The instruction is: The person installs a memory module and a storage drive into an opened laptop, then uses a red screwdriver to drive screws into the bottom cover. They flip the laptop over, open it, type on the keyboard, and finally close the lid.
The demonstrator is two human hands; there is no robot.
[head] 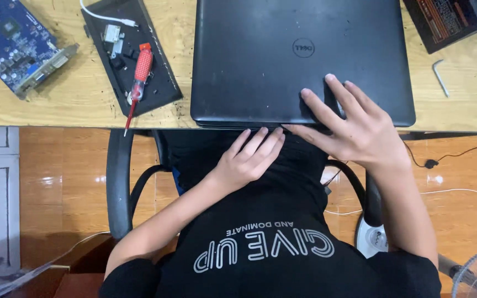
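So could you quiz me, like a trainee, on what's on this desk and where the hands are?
1. True or false: the laptop is closed.
2. Which hand lies flat on the lid: A left hand, B right hand?
3. What colour is the screwdriver handle?

Key: 1 true. 2 B; the left hand's fingers only reach the laptop's front edge. 3 red.

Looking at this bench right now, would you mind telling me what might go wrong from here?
The closed black laptop sits at the table edge, with the right hand flat on its lid and the left hand at its front lip; a pull might tip it off. The red screwdriver overhangs the edge and could roll off.
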